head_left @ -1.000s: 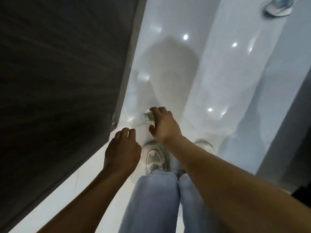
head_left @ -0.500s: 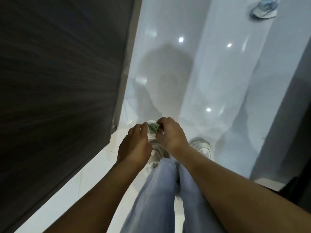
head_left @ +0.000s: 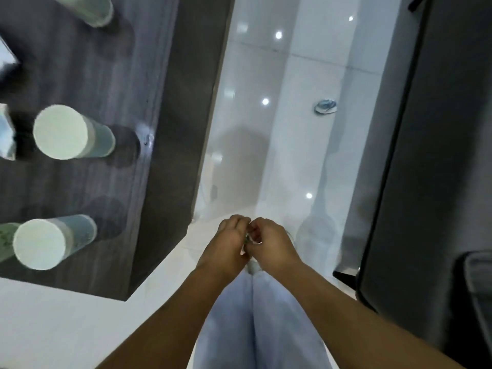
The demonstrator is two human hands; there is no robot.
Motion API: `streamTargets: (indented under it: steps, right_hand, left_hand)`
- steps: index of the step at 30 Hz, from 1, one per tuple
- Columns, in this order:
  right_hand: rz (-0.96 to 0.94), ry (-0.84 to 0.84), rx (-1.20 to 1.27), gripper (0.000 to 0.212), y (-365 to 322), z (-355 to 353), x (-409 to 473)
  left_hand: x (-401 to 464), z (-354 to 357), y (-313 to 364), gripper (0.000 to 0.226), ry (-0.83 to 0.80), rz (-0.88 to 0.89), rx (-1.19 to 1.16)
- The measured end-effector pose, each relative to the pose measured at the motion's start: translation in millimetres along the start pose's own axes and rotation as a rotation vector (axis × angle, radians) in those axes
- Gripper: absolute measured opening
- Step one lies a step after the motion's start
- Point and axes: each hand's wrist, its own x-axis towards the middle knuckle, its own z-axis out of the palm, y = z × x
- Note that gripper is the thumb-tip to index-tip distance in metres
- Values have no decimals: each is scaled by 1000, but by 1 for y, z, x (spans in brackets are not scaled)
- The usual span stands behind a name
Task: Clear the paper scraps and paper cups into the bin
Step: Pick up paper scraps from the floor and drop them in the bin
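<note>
Three paper cups (head_left: 64,132) stand upside down on the dark bench (head_left: 106,83) at the left of the frame. Low centre, my left hand (head_left: 226,243) and right hand (head_left: 271,242) meet, fingers curled, pinching what looks like a small paper scrap (head_left: 247,239) between them.

The person wears light blue jeans (head_left: 255,323), with both forearms bare and unsleeved.
</note>
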Motion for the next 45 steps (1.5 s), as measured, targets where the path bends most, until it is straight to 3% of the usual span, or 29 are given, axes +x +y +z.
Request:
streamTargets:
  steps: [3, 7, 13, 19, 28, 34, 45]
  right_hand:
    - [46, -17, 114, 17, -22, -26, -17]
    - [67, 2, 249, 20, -39, -64, -26]
    - [20, 38, 316, 18, -54, -122, 0]
    - [80, 144, 219, 31, -30, -211, 70]
    - [156, 128, -115, 41, 13, -342, 175]
    - [161, 137, -179, 48, 47, -339, 271]
    - [66, 227, -260, 52, 146, -255, 452]
  left_hand:
    - [-9, -28, 22, 60, -28, 48, 76]
    - [-10, -67, 51, 44, -21, 98, 159]
    - [29, -114, 95, 52, -16, 51, 279]
    - [113, -145, 133, 68, 7, -39, 309]
    - [229, -154, 198, 65, -15, -68, 219]
    - [317, -128, 183, 63, 48, -96, 224]
    - [483, -39, 108, 60, 229, -87, 131]
